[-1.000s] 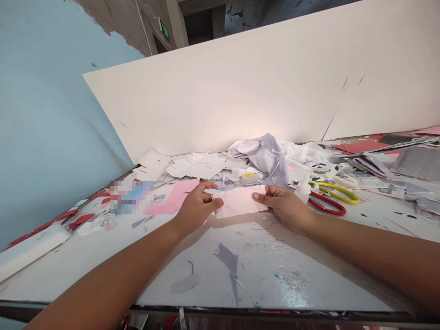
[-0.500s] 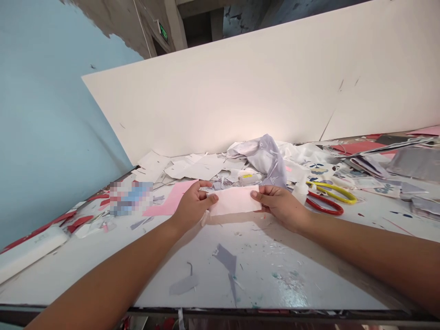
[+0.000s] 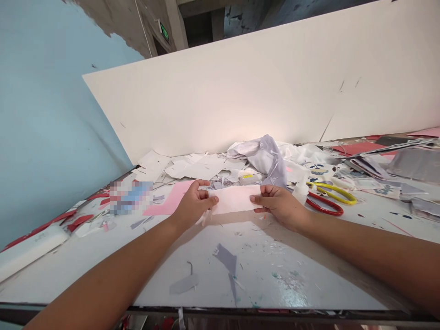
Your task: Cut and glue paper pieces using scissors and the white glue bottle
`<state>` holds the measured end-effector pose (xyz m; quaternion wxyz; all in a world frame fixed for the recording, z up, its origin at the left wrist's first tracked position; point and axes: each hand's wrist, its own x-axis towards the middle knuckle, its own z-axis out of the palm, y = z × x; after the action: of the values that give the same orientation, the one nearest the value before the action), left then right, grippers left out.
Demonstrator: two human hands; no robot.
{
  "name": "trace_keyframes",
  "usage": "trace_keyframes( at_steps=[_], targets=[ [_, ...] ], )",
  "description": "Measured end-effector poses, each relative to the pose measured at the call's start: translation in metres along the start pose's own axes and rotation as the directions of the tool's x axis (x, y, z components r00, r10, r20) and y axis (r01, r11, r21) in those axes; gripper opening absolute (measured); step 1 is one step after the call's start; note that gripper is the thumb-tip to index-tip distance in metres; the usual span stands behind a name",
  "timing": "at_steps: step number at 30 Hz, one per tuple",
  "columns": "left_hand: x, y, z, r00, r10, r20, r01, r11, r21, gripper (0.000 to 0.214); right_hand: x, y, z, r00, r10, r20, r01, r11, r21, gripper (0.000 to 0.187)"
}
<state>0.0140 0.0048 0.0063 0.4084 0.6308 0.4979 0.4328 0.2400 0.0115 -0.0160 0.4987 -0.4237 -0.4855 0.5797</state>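
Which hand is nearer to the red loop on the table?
The right. The right hand is just left of the red loop; the left hand is farther left, at the other end of the pale sheet.

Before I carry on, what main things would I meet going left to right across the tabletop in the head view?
Long white object → pink sheet → left hand → pale sheet → right hand → white bottle → red loop handle.

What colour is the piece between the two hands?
Held piece: whitish with a faint pink tint, best seen in the head view.
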Motion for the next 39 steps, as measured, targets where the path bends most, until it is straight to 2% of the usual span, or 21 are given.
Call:
trace_keyframes(
  at_steps=[2, 5, 7, 10, 16, 23, 29, 33, 37, 39],
  targets=[
    [-0.001, 0.000, 0.000, 0.998, -0.035, 0.055, 0.035, 0.999, 0.012, 0.056, 0.000, -0.001, 0.001, 1.000, -0.002, 0.001, 0.002, 1.000, 0.010, 0.018],
    [-0.001, 0.000, 0.002, 0.999, -0.049, 0.023, 0.048, 0.998, 0.039, 0.057, -0.002, -0.002, 0.002, 0.999, 0.012, 0.052, -0.013, 1.000, 0.023, 0.016],
    [-0.002, 0.000, 0.003, 0.999, -0.043, -0.009, 0.043, 0.998, 0.041, 0.056, -0.003, -0.002, 0.004, 0.995, 0.022, 0.094, -0.023, 1.000, 0.012, 0.024],
    [-0.002, 0.000, 0.004, 0.999, -0.040, -0.034, 0.042, 0.998, 0.049, 0.054, -0.003, -0.003, 0.005, 0.997, 0.026, 0.077, -0.024, 0.999, -0.027, 0.029],
    [-0.002, 0.000, 0.007, 0.996, -0.067, 0.050, 0.067, 0.998, 0.015, 0.064, -0.002, -0.001, 0.006, 0.999, -0.014, 0.044, 0.016, 0.998, -0.057, 0.028],
    [-0.002, -0.004, 0.013, 0.998, -0.064, 0.029, 0.063, 0.998, 0.028, 0.066, -0.005, 0.006, 0.012, 0.988, -0.068, 0.139, 0.070, 0.998, -0.008, 0.034],
    [-0.005, -0.001, 0.018, 0.997, -0.080, -0.003, 0.079, 0.991, 0.109, 0.064, -0.012, 0.002, 0.018, 0.998, -0.029, 0.058, 0.033, 0.997, -0.072, 0.035],
    [-0.006, 0.000, 0.022, 0.995, -0.093, -0.025, 0.096, 0.989, 0.110, 0.066, -0.013, 0.001, 0.021, 0.996, -0.041, 0.075, 0.044, 0.998, -0.047, 0.035],
    [-0.008, 0.006, 0.021, 0.997, -0.034, -0.073, 0.047, 0.982, 0.184, 0.060, -0.012, 0.000, 0.020, 0.996, -0.057, 0.072, 0.059, 0.998, -0.023, 0.034],
    [-0.010, 0.010, 0.017, 0.984, 0.105, -0.141, -0.063, 0.959, 0.278, 0.051, -0.010, -0.001, 0.018, 0.996, -0.084, 0.030, 0.082, 0.995, 0.057, 0.028]
  ],
)
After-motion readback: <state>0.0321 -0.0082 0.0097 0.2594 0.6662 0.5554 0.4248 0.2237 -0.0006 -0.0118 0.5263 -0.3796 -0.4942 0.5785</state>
